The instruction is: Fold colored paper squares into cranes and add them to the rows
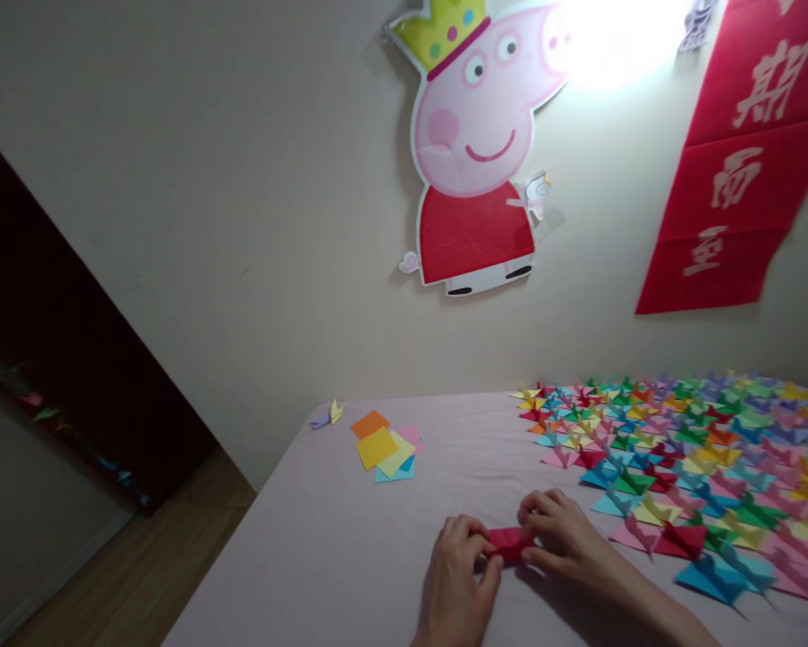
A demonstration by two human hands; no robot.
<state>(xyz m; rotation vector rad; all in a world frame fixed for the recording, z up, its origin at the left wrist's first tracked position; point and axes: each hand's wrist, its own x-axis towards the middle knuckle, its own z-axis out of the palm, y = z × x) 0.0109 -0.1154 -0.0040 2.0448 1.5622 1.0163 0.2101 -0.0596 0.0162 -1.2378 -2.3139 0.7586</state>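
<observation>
A small folded piece of red paper lies on the pale pink cloth, between my two hands. My left hand grips its left end with thumb and fingers curled. At the other end, my right hand pinches the paper between thumb and fingertips. Both ends of the paper are partly hidden by my fingers. To the right of my right hand, many folded paper cranes in mixed colours stand in rows.
Loose square paper sheets in orange, yellow, pink and blue overlap on the cloth-covered table. Two small folded papers sit at its back left corner. Behind is a wall with a cartoon pig cutout and a red banner.
</observation>
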